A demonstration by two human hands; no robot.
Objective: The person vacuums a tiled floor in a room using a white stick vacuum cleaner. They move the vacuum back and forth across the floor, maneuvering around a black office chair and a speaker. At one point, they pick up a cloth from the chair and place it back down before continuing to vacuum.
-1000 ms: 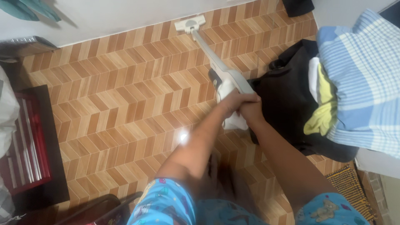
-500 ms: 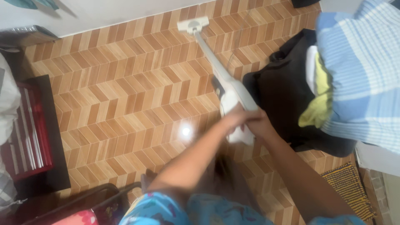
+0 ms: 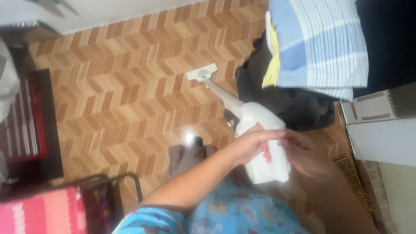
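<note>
Left hand is curled around the upper body of the white plastic stick vacuum, fingers wrapped over its front; the right hand sits just beside it on the other side of the same body, fingers loosely bent and touching it, though blur makes it hard to tell how firmly it grips. The vacuum slants up and away from both hands, its thin wand ending in a flat white floor head that rests on the brown herringbone-patterned floor.

At the far left edge, a dark red and black case with pale bars lies on the floor, cut off by the frame. Below it, a pink and red striped cushion on a dark metal frame fills the lower left corner. Between these and the vacuum, the floor lies open, with a bright glare spot near its middle. A white wall base bounds it at the top.

Right of the floor head, a black bag slumps on the floor, topped by a blue and white striped cloth with a yellow cloth tucked under its edge. Farther right stands a pale box-shaped panel, partly cut off. A woven brown mat shows beside the right wrist, mostly hidden.
</note>
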